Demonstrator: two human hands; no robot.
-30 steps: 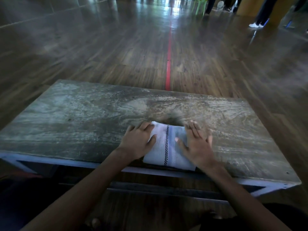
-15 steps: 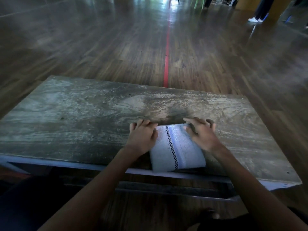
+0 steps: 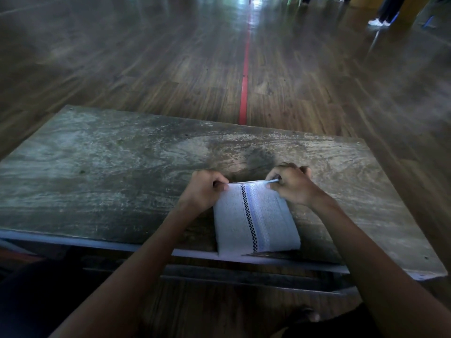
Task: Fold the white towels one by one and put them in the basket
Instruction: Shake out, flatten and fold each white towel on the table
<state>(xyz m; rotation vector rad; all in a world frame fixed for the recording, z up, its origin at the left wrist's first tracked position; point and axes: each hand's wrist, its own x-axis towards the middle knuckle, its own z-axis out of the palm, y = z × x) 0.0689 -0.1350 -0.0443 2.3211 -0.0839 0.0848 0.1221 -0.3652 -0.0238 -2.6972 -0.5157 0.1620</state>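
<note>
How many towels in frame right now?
1. The towel lies folded at the table's near edge, its far corners pinched by the left hand and right hand. Others may be out of frame.

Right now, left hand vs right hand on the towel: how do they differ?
Left hand pinches the towel's far left corner; right hand pinches the far right one. Right hand sits slightly farther across the table than left hand. Shared: both curled, gripping the far edge.

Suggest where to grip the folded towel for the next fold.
Probably the two far corners, one per hand, reached from above: the towel lies flat on the table with its far edge exposed. The left hand and right hand pinch there now.
</note>
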